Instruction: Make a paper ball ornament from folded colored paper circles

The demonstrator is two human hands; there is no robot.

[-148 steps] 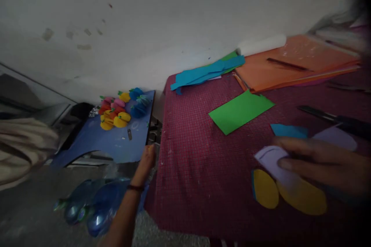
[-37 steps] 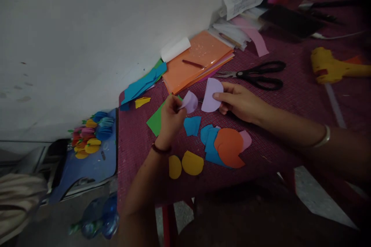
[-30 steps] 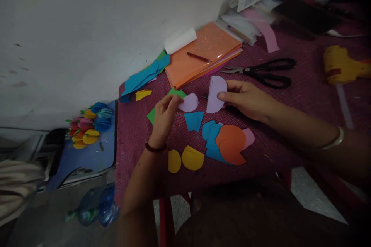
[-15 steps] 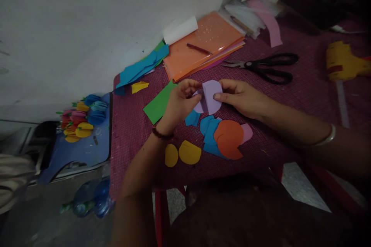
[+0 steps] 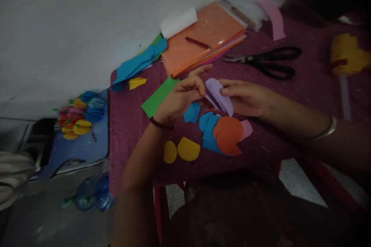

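Over the maroon checked table (image 5: 136,135) my two hands meet on a stack of lilac paper cut-outs (image 5: 218,94). My right hand (image 5: 249,98) grips the lilac pieces from the right, thumb on top. My left hand (image 5: 182,96) pinches their left edge, with its index finger stretched out. Just below the hands lie blue paper pieces (image 5: 209,131), an orange round cut-out (image 5: 228,135), a pink piece (image 5: 247,128) and two yellow folded rounds (image 5: 188,149).
A green sheet (image 5: 158,96), blue strips (image 5: 139,63), an orange paper stack (image 5: 203,38) with a pencil (image 5: 198,42), black scissors (image 5: 266,61) and a yellow glue gun (image 5: 346,54) lie on the table. Left, a blue stool (image 5: 84,150) bears paper fruits (image 5: 78,114); plastic bottles (image 5: 89,197) lie below.
My left hand came back from the table's left edge, picked up a small lilac piece and brought it against the one in my right hand. Both now hold the joined pieces, tilted.
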